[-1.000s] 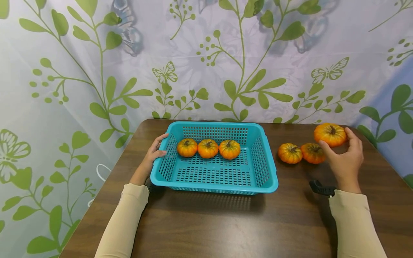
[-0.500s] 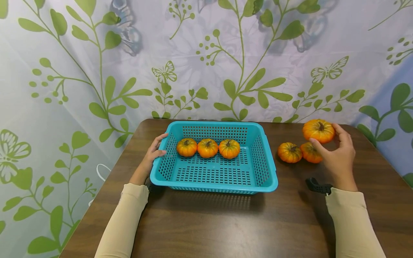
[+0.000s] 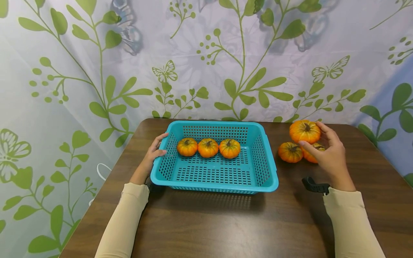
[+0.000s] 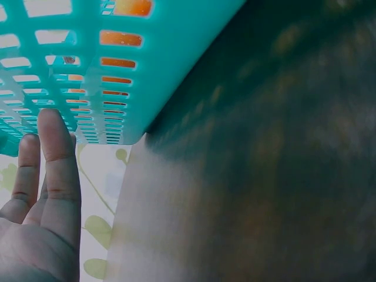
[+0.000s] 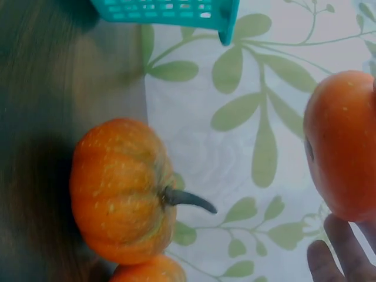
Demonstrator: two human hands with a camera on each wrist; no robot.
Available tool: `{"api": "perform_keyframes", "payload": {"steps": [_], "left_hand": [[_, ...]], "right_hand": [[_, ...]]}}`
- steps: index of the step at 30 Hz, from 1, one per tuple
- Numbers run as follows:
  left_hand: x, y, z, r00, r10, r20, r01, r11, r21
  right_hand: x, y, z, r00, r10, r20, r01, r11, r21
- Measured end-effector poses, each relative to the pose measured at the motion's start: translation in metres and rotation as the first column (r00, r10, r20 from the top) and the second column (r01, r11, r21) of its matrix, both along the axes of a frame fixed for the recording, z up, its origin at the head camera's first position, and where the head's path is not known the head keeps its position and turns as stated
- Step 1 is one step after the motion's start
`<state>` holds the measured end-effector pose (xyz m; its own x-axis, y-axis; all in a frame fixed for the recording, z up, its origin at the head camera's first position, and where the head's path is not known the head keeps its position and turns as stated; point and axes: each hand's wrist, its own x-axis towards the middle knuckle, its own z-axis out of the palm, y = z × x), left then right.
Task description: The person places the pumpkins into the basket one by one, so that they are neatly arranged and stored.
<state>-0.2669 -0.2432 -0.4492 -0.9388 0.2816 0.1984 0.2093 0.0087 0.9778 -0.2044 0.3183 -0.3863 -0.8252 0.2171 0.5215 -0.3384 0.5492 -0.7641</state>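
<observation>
Right hand (image 3: 332,154) moved left, gripping one pumpkin (image 3: 304,131) near two (image 3: 290,152); uncurled left hand (image 3: 152,154) touches basket (image 3: 214,188) of three (image 3: 208,148).

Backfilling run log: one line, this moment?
right grip: holds pumpkin aloft; left grip: touches basket; in basket: three pumpkins; on table: two pumpkins

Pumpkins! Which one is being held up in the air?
The pumpkin the right hand holds above the table. Three other pumpkins sit in the turquoise basket, and two more pumpkins rest on the table.
</observation>
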Motion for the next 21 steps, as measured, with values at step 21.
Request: {"api": "perform_keyframes", "payload": {"steps": [21], "left_hand": [[0.0, 0.0, 0.0, 1.0, 0.017, -0.001, -0.017, 1.0, -0.019]], "right_hand": [[0.008, -0.026, 0.02, 0.97, 0.233, 0.067, -0.24, 0.961, 0.137]]}}
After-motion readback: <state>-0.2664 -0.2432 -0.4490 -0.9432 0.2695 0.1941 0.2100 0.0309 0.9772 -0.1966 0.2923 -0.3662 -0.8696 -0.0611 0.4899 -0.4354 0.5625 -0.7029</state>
